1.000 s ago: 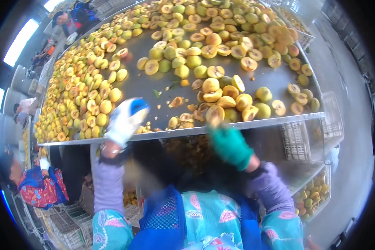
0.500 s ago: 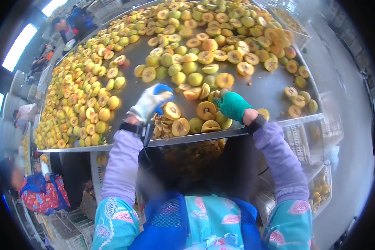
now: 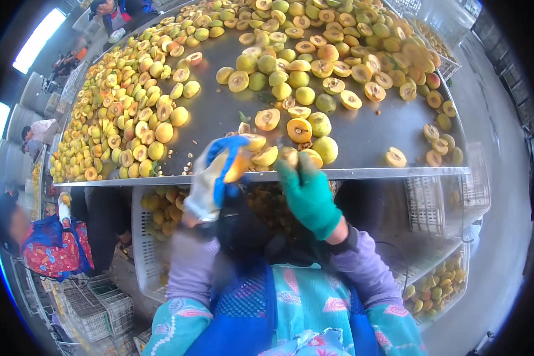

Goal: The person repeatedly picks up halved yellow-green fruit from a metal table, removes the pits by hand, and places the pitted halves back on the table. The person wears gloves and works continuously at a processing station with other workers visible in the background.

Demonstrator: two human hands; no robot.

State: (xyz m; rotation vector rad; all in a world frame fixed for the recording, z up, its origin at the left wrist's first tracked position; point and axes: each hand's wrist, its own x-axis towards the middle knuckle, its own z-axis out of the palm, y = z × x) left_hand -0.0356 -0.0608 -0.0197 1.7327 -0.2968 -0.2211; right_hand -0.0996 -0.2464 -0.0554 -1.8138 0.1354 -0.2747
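Some crated, plenty left

White-and-blue-gloved left hand [image 3: 210, 175] grips an orange-yellow fruit half [image 3: 237, 167]; green-gloved right hand [image 3: 308, 199] touches a cut yellow half [image 3: 288, 156] on the grey metal table [image 3: 210, 110], grip unclear; yellow-green fruit heaps [image 3: 130, 118] remain, more in a white plastic crate [image 3: 143, 252]

Blurred left hand [image 3: 209, 181]; half-hidden crate [image 3: 143, 246]

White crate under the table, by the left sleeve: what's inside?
Yellow fruit shows toward the far end of the white crate. The metal table hides anything farther under it, and the left purple sleeve covers part of the right side. Lower layers can't be seen.
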